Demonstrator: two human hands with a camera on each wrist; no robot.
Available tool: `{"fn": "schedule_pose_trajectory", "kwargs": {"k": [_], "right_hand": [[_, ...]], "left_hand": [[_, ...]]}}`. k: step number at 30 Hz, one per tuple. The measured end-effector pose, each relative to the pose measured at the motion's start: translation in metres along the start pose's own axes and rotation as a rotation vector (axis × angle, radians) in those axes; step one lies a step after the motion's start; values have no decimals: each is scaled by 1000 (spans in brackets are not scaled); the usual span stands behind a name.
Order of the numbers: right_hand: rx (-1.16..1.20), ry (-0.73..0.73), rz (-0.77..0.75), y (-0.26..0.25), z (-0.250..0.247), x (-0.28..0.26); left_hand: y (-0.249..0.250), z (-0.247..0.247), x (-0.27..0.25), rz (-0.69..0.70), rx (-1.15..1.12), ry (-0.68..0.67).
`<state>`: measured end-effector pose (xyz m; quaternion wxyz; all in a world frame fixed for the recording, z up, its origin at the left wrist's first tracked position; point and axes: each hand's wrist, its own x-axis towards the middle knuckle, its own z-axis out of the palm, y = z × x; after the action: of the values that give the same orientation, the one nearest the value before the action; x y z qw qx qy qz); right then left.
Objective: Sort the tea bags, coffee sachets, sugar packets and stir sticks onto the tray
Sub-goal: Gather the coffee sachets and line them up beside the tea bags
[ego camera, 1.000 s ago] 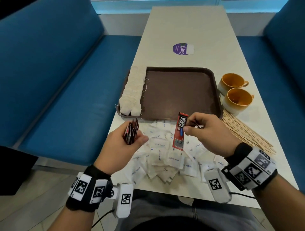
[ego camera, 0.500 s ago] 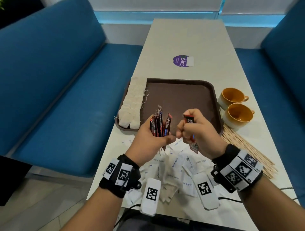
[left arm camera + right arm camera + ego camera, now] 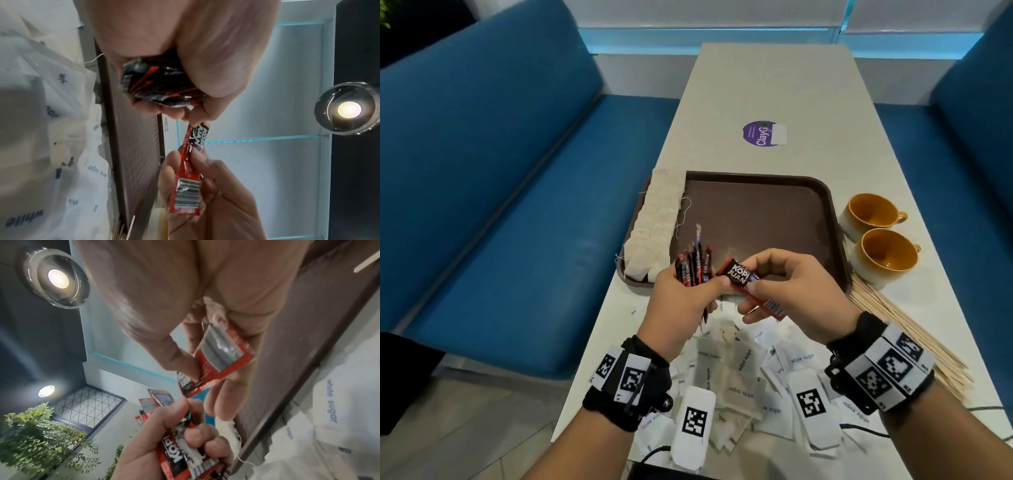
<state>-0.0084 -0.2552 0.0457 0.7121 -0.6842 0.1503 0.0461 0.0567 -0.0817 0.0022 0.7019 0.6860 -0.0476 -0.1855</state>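
My left hand [image 3: 681, 298] grips a bunch of red-and-black coffee sachets [image 3: 693, 267] standing upright over the near edge of the brown tray [image 3: 756, 212]. My right hand [image 3: 787, 291] pinches one more red coffee sachet [image 3: 743, 277], its printed end touching the left thumb. In the left wrist view this single sachet [image 3: 190, 168] runs between both hands below the gripped bunch [image 3: 160, 87]. In the right wrist view the single sachet [image 3: 218, 356] sits between thumb and fingers. White tea bags [image 3: 657, 219] line the tray's left side. White sugar packets [image 3: 743, 370] lie scattered below my hands. Wooden stir sticks [image 3: 907, 332] lie to the right.
Two orange cups [image 3: 883, 253] stand right of the tray. A purple round sticker [image 3: 762, 133] lies on the table [image 3: 756, 85] beyond it. Blue benches [image 3: 493, 192] flank the table on both sides. Cables trail at the near table edge.
Both hands have risen and come together over the tray's near edge. The right hand has turned its single sachet and brought it against the bunch held in the left hand.
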Motion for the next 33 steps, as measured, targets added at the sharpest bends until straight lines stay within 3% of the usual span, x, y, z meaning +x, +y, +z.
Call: {"fn": "schedule_pose_trajectory", "kwargs": {"k": [5,8,11,14,18,24,29,33], "right_hand": [[20,5,-7,0,-5,-2],[-175,10,-38,-1,-7,-3],[-315,28,-136,1,-7,-4],[-460,137,-310,1,-9,-7],[-271,56,-434,-4,-9,-17],[-114,-98,-321,-4,-8,-32],[-378,-38,-311,0,-9,-39],[-452,-24,-275,-3,-8,-40]], "left_hand": [[0,-5,2,39,-8,40],[6,-1,-3,57,-82,-7],[5,0,-5,16,-283,-61],[3,1,-10,-26,-347,-75],[4,4,-20,-64,-371,-92],[12,4,-27,-39,-371,-88],[10,-1,-28,-6,-288,-42],[13,-3,-30,48,-200,-22]]}}
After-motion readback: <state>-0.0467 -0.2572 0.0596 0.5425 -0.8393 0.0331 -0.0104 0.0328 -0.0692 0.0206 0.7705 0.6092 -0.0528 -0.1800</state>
